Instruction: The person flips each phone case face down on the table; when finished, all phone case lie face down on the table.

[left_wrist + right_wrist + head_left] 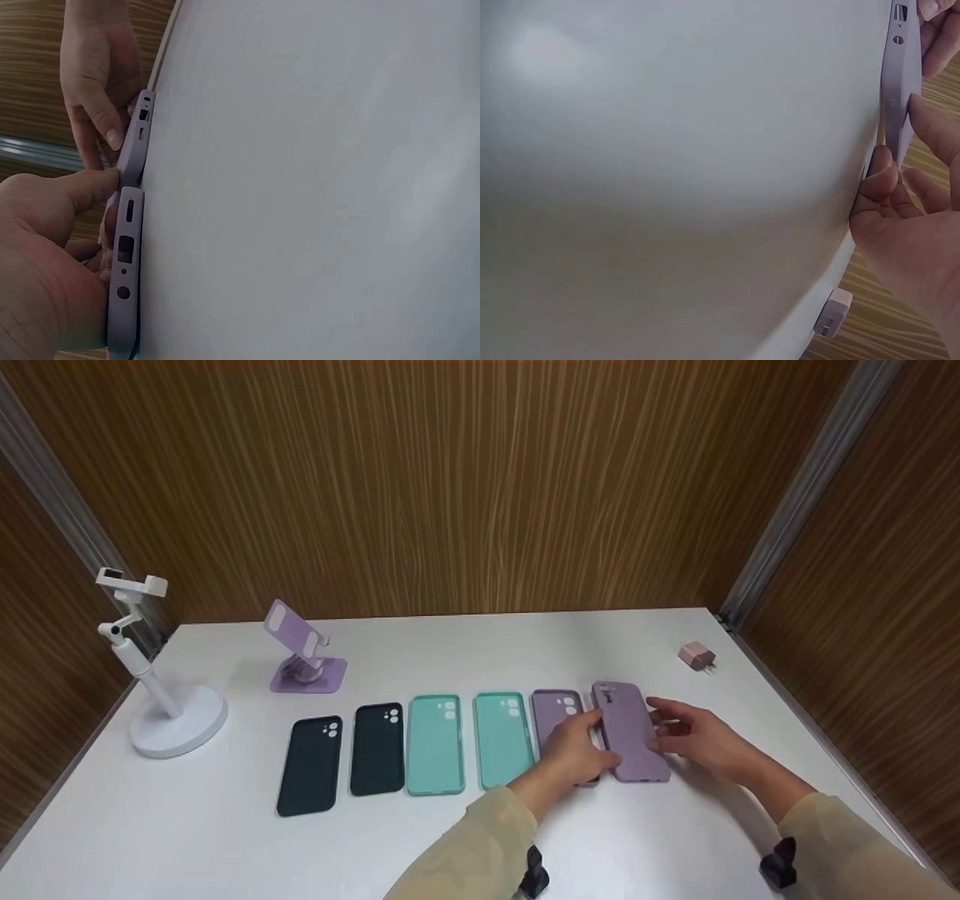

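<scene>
Two purple phone cases end a row on the white table. My left hand lies over the left purple case, hiding part of it. Its thumb and forefinger reach the left edge of the right purple case. That case shows its smooth back, with a camera cutout at the top. Along its right edge, my right hand has the thumb touching the case and the other fingers bent loosely beside it. Port holes show in the end of the left purple case in the left wrist view.
Two teal cases and two black cases continue the row leftward. A pink charger plug lies at the back right. At the left stand a purple phone stand and a white stand. Wood-grain panels border the table.
</scene>
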